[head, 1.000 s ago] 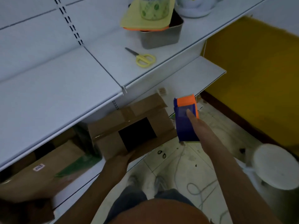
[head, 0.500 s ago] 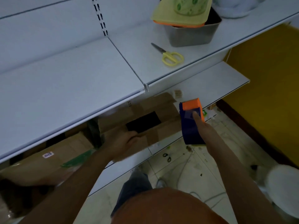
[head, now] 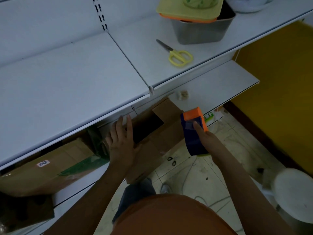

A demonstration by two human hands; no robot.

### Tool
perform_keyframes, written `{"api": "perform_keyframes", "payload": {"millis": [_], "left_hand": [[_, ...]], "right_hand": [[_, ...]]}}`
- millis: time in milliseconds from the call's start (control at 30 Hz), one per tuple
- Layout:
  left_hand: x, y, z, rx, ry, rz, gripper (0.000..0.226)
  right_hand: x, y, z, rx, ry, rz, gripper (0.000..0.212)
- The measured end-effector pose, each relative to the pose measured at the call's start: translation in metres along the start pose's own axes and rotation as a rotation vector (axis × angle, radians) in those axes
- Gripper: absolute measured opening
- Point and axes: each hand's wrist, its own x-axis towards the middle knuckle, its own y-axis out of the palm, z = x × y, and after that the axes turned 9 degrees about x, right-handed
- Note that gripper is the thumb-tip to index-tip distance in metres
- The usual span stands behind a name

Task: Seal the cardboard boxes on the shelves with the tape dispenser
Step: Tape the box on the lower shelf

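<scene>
Upper white shelf [head: 71, 85]: scissors [head: 176, 53] and grey bin [head: 203, 31] at top right. Lower shelf [head: 220, 83]: my open cardboard box [head: 162, 138], another box [head: 50, 172] lower left.

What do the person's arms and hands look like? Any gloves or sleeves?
No gloves: the left hand and right hand are bare. No sleeves show on either forearm, and no watch or rings are visible. The person wears an orange top.

Orange shirt [head: 171, 216], dark grey shorts [head: 135, 194], bare forearms without sleeves, pale shoe [head: 165, 189] on one foot
</scene>
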Motion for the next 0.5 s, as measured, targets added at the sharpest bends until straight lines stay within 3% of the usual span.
{"api": "perform_keyframes", "payload": {"millis": [100, 233, 400, 500], "left_hand": [[0.001, 0.002, 0.001, -0.006, -0.035, 0.073, 0.109], [-0.019, 0.03, 0.001, -0.113, 0.078, 0.178, 0.061], [-0.042, 0.056, 0.003, -0.218, 0.134, 0.202, 0.059], [-0.044, 0.059, 0.007, -0.301, 0.177, 0.253, 0.062]], "right_hand": [[-0.002, 0.004, 0.0, -0.024, 0.012, 0.035, 0.065], [-0.005, 0.007, -0.004, -0.004, 0.052, 0.103, 0.071], [-0.007, 0.009, -0.004, -0.137, 0.016, 0.206, 0.094], [-0.012, 0.019, 0.014, -0.232, -0.045, 0.33, 0.082]]}}
